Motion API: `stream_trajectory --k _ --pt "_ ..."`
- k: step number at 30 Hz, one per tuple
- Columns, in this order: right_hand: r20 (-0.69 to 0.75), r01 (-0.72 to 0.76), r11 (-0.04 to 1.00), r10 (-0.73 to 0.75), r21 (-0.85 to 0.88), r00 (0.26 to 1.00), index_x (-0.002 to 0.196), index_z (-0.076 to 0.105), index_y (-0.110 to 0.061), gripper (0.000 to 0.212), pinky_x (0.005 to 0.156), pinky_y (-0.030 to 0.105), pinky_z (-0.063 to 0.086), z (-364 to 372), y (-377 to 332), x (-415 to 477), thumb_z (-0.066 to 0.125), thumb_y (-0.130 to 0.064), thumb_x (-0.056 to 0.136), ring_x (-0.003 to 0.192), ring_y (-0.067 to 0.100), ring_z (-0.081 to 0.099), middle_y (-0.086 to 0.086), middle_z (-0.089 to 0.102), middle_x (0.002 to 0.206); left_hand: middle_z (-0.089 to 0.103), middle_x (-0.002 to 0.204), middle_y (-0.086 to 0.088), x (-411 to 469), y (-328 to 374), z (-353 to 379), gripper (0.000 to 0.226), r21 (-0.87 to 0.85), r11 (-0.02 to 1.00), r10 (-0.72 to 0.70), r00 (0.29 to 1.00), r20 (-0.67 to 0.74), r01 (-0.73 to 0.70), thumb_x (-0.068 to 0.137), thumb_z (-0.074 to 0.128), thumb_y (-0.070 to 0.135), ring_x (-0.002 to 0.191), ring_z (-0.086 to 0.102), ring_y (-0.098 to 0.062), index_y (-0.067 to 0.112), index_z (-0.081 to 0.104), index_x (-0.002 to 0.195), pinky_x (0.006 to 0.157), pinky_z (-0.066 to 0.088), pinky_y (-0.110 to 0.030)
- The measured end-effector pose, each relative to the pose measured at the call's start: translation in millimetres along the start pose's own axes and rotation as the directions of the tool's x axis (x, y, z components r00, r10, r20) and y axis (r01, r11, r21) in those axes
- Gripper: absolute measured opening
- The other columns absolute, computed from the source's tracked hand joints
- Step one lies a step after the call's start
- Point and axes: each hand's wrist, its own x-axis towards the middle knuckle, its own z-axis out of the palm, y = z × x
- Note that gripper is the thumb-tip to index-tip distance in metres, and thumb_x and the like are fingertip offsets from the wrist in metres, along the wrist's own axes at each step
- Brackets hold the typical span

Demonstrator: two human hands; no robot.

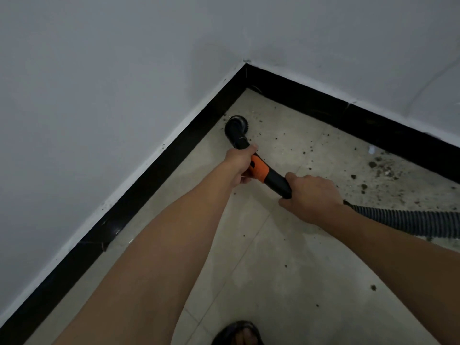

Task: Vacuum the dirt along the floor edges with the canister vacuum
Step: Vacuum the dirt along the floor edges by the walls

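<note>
Vacuuming a floor edge near a room corner. The round brush nozzle (235, 125) sits bristles-down on the tiled floor (286, 257), just beside the black skirting board (174, 155), so that the bristle ring reaches the seam where crumbs lodge.

The left hand (240, 168) is the forward grip. Its fingers are wrapped round the black handle tube (276, 181) at the orange collar (258, 171), close behind the nozzle. This short hold probably serves to steer and press the head.

The right hand (311, 195) is the rear grip. It is closed over the tail of the same tube, farther from the skirting board, where the ribbed hose (403, 220) joins. It likely carries the hose's weight and keeps its pull off the nozzle. The hose runs off the right of the view, and the canister itself is not in view.

Dark dirt (380, 168) lies thickest against the skirting board's other run, beyond the corner, with scattered specks between that patch and the nozzle. The strip of floor along the skirting board on the near side of the nozzle looks largely clean, so the job is judged to be partly done.

A sandalled foot (239, 332) stands well back from the skirting board. The pale wall (99, 95) rises above it.
</note>
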Motion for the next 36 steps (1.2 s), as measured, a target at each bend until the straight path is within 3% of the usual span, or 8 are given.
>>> stream_trajectory --k 4,10,16,19,23,26,30,36 --pt "0.029 0.057 0.998 -0.056 -0.012 0.998 0.108 0.046 -0.023 0.031 0.055 0.027 0.035 5 -19 -18 0.053 -0.047 0.090 0.064 0.019 0.051 -0.003 0.047 0.073 0.062 0.105 -0.011 -16 -24 -21 0.049 0.009 1.000 -0.024 0.999 -0.035 0.024 0.093 0.057 0.045 0.084 0.060 -0.024 0.009 0.050 0.125 0.054 0.043 -0.030" --pt "0.114 0.190 0.979 -0.197 0.073 0.974 0.117 0.047 -0.021 0.034 0.050 0.028 0.031 32 -65 -79 0.052 -0.044 0.092 0.067 0.018 0.049 0.002 0.065 0.095 0.064 0.093 -0.009 -71 -100 -65 0.048 0.003 0.997 -0.082 0.989 -0.123 0.083 0.092 0.057 0.048 0.078 0.059 -0.024 0.008 0.055 0.118 0.060 0.045 -0.031" --pt "0.159 0.135 0.983 -0.155 0.127 0.975 0.121 0.045 -0.023 0.036 0.062 0.030 0.036 46 -61 -135 0.048 -0.046 0.093 0.075 0.019 0.056 0.001 0.066 0.103 0.064 0.097 -0.009 -107 -136 -46 0.045 0.008 0.995 -0.094 0.990 -0.108 0.095 0.094 0.053 0.047 0.077 0.059 -0.022 0.009 0.055 0.118 0.056 0.044 -0.029" --pt "0.132 0.091 0.991 -0.103 0.093 0.986 0.121 0.045 -0.024 0.037 0.062 0.030 0.038 41 -40 -134 0.048 -0.047 0.093 0.078 0.018 0.061 0.000 0.066 0.101 0.063 0.096 -0.009 -96 -127 -23 0.049 0.017 0.997 -0.068 0.995 -0.069 0.069 0.094 0.053 0.049 0.078 0.057 -0.022 0.008 0.054 0.121 0.054 0.043 -0.028" --pt "0.087 0.060 0.997 -0.064 0.046 0.994 0.119 0.045 -0.023 0.037 0.056 0.030 0.034 32 -18 -109 0.049 -0.048 0.093 0.069 0.017 0.048 0.000 0.065 0.098 0.063 0.111 -0.013 -71 -96 -1 0.053 0.000 0.998 -0.062 0.998 -0.034 0.062 0.093 0.055 0.049 0.088 0.059 -0.025 0.009 0.051 0.126 0.057 0.043 -0.030" --pt "0.047 0.020 0.999 -0.022 0.039 0.999 0.115 0.046 -0.023 0.035 0.058 0.029 0.037 25 -4 -84 0.052 -0.047 0.091 0.066 0.019 0.049 -0.001 0.060 0.085 0.062 0.116 -0.012 -49 -67 9 0.054 0.020 0.998 -0.056 0.998 0.005 0.056 0.092 0.056 0.049 0.093 0.059 -0.026 0.010 0.048 0.128 0.059 0.044 -0.031" --pt "0.012 -0.049 0.998 0.048 0.030 0.999 0.109 0.046 -0.023 0.032 0.057 0.028 0.040 14 18 -52 0.054 -0.047 0.090 0.062 0.020 0.050 -0.005 0.044 0.069 0.063 0.115 -0.013 -19 -27 30 0.055 0.058 0.998 -0.017 0.998 0.056 0.014 0.091 0.058 0.048 0.091 0.060 -0.027 0.009 0.049 0.128 0.057 0.043 -0.031" --pt "0.011 -0.077 0.997 0.076 0.030 0.997 0.109 0.049 -0.024 0.032 0.058 0.029 0.042 0 32 -27 0.057 -0.047 0.087 0.066 0.020 0.054 -0.004 0.048 0.071 0.062 0.112 -0.013 -7 1 43 0.050 0.071 0.997 0.002 0.999 0.046 -0.005 0.092 0.058 0.046 0.091 0.061 -0.027 0.010 0.050 0.126 0.056 0.043 -0.032"
